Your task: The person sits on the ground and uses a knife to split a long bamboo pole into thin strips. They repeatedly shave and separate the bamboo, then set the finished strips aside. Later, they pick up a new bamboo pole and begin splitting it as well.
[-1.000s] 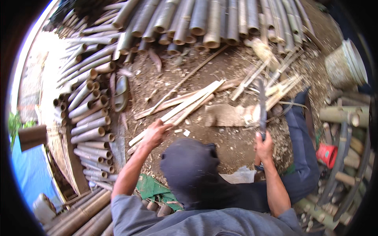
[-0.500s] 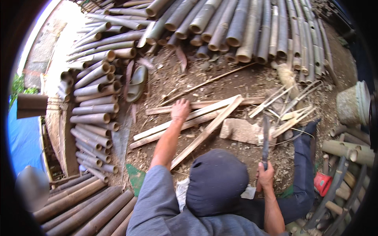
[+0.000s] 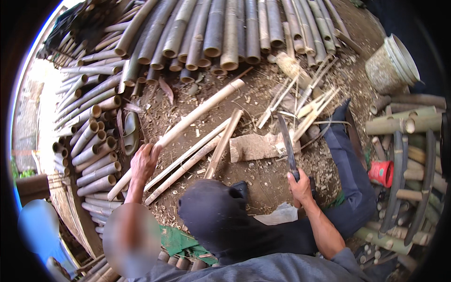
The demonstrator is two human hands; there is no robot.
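Observation:
My left hand (image 3: pixel 144 162) is closed around a long split bamboo strip (image 3: pixel 201 110), lifted at a slant with its far end pointing up and right. In my right hand (image 3: pixel 301 186) is the handle of a machete (image 3: pixel 286 141), its dark blade pointing away from me. The blade passes in front of a pale wooden block (image 3: pixel 256 147) lying on the ground. Between the hands lie more split bamboo pieces (image 3: pixel 225 141). Thin split slats (image 3: pixel 315 113) rest beyond and to the right of the block.
Bamboo poles (image 3: pixel 230 37) are stacked along the far side, with shorter ones (image 3: pixel 96 178) piled at the left. A dirty white bucket (image 3: pixel 392 66) stands far right, above a red container (image 3: pixel 380 173) and bamboo offcuts (image 3: pixel 413 122). My dark-trousered legs (image 3: pixel 350 174) frame the work area.
My left hand has taken hold of a split bamboo strip, lifted it and drawn it nearer and left. The machete stays in my right hand. The view has shifted.

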